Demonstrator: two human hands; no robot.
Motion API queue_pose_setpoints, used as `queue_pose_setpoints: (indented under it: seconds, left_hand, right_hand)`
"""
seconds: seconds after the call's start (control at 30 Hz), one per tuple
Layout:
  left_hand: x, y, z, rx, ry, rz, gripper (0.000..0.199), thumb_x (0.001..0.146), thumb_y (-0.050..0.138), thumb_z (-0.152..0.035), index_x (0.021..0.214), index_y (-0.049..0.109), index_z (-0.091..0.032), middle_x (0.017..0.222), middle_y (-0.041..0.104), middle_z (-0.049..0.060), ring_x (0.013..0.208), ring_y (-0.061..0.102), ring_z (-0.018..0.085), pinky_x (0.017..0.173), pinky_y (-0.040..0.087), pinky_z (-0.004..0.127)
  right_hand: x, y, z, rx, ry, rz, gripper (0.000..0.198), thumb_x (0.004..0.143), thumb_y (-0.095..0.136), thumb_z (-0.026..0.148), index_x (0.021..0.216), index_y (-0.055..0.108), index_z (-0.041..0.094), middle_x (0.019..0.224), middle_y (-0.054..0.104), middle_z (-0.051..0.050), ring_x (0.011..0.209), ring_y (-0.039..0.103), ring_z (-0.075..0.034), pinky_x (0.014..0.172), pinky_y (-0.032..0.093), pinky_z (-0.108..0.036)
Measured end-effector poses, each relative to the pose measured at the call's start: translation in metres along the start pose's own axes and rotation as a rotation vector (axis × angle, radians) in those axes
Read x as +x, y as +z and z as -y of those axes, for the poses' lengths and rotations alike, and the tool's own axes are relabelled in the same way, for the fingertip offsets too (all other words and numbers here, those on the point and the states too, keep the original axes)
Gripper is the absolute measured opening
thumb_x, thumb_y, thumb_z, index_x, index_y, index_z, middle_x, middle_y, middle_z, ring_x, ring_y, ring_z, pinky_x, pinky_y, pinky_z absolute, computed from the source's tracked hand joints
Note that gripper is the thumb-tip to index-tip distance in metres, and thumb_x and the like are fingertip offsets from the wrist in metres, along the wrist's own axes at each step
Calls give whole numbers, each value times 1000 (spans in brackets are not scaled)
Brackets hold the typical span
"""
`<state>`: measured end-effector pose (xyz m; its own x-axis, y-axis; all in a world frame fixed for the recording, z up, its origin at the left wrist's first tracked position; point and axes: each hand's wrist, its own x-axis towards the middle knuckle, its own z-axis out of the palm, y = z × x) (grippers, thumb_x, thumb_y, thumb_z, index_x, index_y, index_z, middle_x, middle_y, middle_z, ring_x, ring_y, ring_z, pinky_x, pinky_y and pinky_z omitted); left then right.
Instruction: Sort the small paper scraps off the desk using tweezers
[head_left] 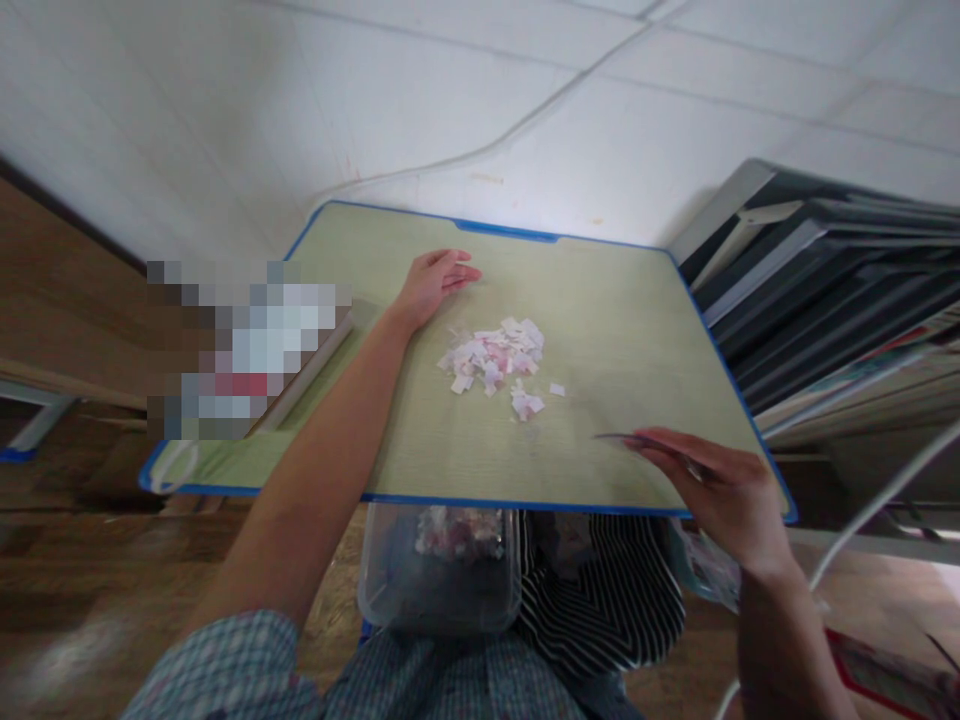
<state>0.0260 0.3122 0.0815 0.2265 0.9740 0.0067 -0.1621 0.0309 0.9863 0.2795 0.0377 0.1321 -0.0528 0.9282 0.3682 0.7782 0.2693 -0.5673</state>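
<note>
On the green tabletop (pixel 615 300) lies a loose heap of small white and pinkish paper scraps (pixel 495 350). A smaller clump of scraps (pixel 526 402) and a single scrap (pixel 557 390) sit just to its right. My right hand (pixel 720 490) pinches thin, dark tweezers (pixel 619 437). Their tips point left toward the smaller clump, apart from it, and nothing shows between them. Beyond the heap at its upper left, my left hand (pixel 437 283) rests on its side near the tabletop. Its fingers are loosely extended and apart, with nothing plainly held.
A thick book or box (pixel 300 375), partly blurred out, lies at the table's left. Below the front edge are a clear plastic bin (pixel 442 600) with scraps inside and a striped cloth (pixel 600 600). Dark folders (pixel 840 270) stack at the right. A white wall (pixel 420 110) stands behind.
</note>
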Motion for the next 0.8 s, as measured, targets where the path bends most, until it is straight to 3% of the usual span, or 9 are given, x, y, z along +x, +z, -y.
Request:
queue_pose_setpoints:
  seconds: [0.13,0.33,0.53,0.8]
  left_hand:
    - [0,0,0,-2,5,-6,24,82,51,-40,86,57,-17,75,68,4,85,66,14,87,47,29]
    - [-2,2,-2,-18,-10,-14,20,86,45,-30,86,57,-16,76,68,4,84,66,13,87,47,28]
    - [-3,3,-5,-19,-35,-24,18,87,45,-29,86,57,-16,73,68,4,84,66,13,88,46,28]
    - [-1,1,-2,-5,-17,-18,22,84,51,-37,86,57,-16,74,69,4,83,66,13,86,47,27]
  right_hand:
    - [26,32,-7,42,41,-94,16,82,60,24,90,72,20,89,74,-4,80,71,-21,77,59,-35]
    - [47,50,-11,35,7,-63,20,84,56,23,94,72,18,94,73,-5,86,70,-21,81,57,-36]
    - [41,45,-2,1,-115,41,21,86,53,17,95,71,18,91,74,-4,82,70,-19,74,58,-30]
    - [8,19,0,48,-149,228,26,88,48,15,103,68,24,91,73,-4,81,69,-17,70,56,-28]
